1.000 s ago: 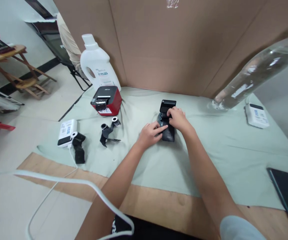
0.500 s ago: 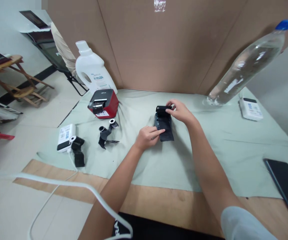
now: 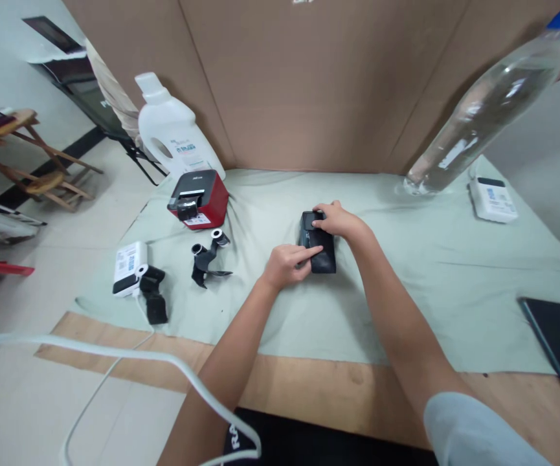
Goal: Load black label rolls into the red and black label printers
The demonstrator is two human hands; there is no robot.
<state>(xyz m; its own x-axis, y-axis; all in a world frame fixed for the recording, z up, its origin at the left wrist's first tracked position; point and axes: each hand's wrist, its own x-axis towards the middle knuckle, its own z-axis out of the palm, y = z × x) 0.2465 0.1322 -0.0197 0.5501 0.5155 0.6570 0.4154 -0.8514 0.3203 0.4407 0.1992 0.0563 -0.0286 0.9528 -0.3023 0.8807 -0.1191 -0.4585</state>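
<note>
A small dark portable printer (image 3: 303, 232) stands on the cloth in front of me, its lid (image 3: 309, 217) down. From its front hangs a black label strip (image 3: 325, 262). My left hand (image 3: 287, 265) grips the printer's left side, index finger laid across the strip. At the top, my right hand (image 3: 336, 219) has its fingers closed over the lid. Left of the hands, a curled black strip with two small rolls (image 3: 206, 255) lies on the cloth. Farther back is a red and black label printer (image 3: 204, 199) with a black strip at its front.
A white jug (image 3: 177, 133) and a tall water bottle (image 3: 488, 113) stand before the cardboard wall (image 3: 309, 90). White boxy devices lie at left (image 3: 130, 265) and right (image 3: 493, 199). A black strip roll (image 3: 153, 294), white cable (image 3: 114, 353) and phone (image 3: 559, 346) are nearer.
The portable printer's lid, raised under my right hand before, has come down onto the body. My left hand has stayed at the strip. The view has tilted slightly.
</note>
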